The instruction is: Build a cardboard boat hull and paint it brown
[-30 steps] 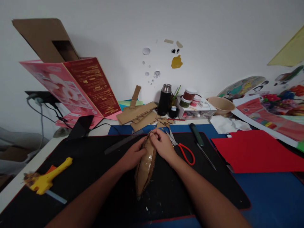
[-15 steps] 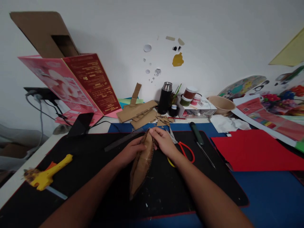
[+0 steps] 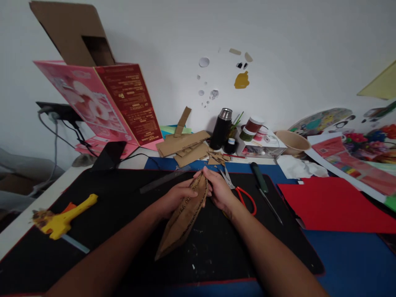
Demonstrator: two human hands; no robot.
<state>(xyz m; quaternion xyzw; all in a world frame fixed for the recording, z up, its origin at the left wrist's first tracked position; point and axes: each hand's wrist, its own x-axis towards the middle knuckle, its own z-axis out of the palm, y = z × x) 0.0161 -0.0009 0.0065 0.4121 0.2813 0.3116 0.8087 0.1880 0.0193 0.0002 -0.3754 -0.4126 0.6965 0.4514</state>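
Observation:
A long, boat-shaped cardboard piece [image 3: 183, 225] with pointed ends and ridged corrugated edges is held tilted above the black mat [image 3: 130, 235]. My left hand [image 3: 177, 198] grips its left side, thumb lying on the inner face. At the far tip, my right hand [image 3: 218, 185] pinches the cardboard between thumb and fingers. Printed marks show on the inner face. Just right of my right hand lie scissors [image 3: 244, 198] with red handles, partly hidden by the hand. Beyond my left hand, a clear ruler [image 3: 161, 180] rests on the mat.
A yellow glue gun [image 3: 62, 222] lies at the left. To the right are a green-handled screwdriver [image 3: 261, 181] and red sheet [image 3: 337, 206]. Cardboard scraps [image 3: 192, 150], a black flask [image 3: 220, 130], paint jars [image 3: 253, 126] and a bowl [image 3: 292, 142] line the wall side.
The cardboard piece has turned in my hands, its near tip swinging left, and printed marks now show on it. The view has shifted slightly left.

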